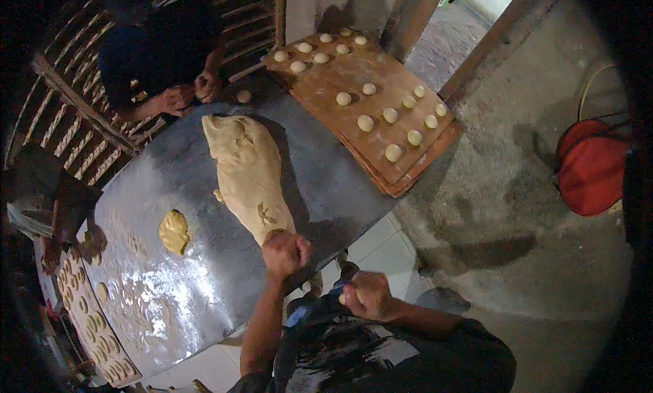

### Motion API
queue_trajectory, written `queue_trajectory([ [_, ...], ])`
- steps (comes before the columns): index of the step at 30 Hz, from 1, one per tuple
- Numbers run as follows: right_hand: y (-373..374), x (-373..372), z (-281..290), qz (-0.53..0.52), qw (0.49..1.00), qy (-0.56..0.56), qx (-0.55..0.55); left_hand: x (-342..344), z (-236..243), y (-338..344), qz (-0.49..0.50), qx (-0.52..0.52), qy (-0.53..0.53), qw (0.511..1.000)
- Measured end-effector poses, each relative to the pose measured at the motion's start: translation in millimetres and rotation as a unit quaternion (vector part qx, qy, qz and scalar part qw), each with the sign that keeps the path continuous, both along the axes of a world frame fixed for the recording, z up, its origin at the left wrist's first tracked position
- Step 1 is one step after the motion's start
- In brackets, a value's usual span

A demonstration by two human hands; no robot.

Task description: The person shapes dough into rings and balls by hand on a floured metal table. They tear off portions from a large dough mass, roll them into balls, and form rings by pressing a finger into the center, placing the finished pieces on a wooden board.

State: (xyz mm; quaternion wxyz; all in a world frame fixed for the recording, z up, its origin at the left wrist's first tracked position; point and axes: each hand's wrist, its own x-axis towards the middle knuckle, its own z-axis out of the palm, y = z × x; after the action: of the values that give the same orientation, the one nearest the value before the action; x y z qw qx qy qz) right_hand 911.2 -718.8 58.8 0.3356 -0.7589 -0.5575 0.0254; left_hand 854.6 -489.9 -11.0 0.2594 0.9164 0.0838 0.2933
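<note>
Eighteen pale dough balls (365,124) sit on the wooden board (320,94) to the right of the big dough slab (248,168), plus one loose ball (243,96) near its far end, so a fair bit looks shaped already. Loads left though: that one slab, lying on the metal table (139,196), seems way bigger than all those balls combined. One yellow lump (175,232) sits to the slab's left, apart from it. Well past that, further left of the slab, are ring-shaped pieces (92,323), too many and too small to count reliably.

At the slab's near end, the person's left hand (286,252) is curled tight, fingers seemingly wrapped around the tip. Their right hand (371,296), right of that end and closer to the body, has fingers folded in around a pale bit (343,298), probably dough; can't tell exactly how it's pinched. Two co-workers: one (160,53) beyond the slab's far end, another (68,209) well left of it.
</note>
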Motion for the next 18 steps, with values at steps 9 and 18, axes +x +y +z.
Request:
queue_trajectory([
  [9, 157, 93, -82, -0.181, 0.975, -0.052, -0.116, -33, 21, 8, 0.02, -0.088, 0.066, 0.994],
  [18, 107, 105, -52, -0.262, 0.812, 0.468, 0.229, 2, 79, -25, 0.123, -0.012, 0.082, 0.989],
])
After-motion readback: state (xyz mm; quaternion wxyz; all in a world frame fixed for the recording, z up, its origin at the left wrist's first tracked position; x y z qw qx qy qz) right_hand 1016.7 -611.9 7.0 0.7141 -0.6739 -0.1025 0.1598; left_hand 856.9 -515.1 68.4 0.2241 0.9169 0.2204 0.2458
